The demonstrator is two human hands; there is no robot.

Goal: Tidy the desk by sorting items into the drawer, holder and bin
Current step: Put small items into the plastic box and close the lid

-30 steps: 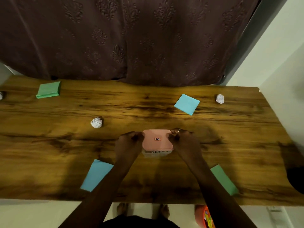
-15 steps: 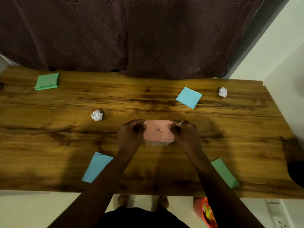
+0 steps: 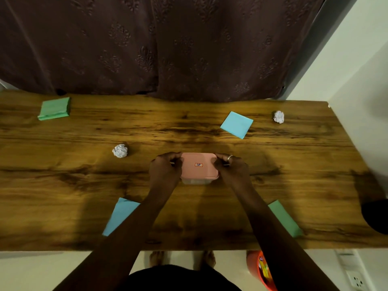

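Both hands, left hand (image 3: pixel 165 171) and right hand (image 3: pixel 231 171), grip the pink box (image 3: pixel 198 166) mid-desk by its short ends; it looks light, hard and smooth.

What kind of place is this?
Probably a room at home: a wooden desk stands before a dark curtain, with an orange bin on the floor below.

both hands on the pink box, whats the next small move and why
Probably lift the pink lid off the clear box. The left hand and right hand each grip one end of it, it sits closed, and the paper ball and blue pad nearby lie unsorted on the desk.
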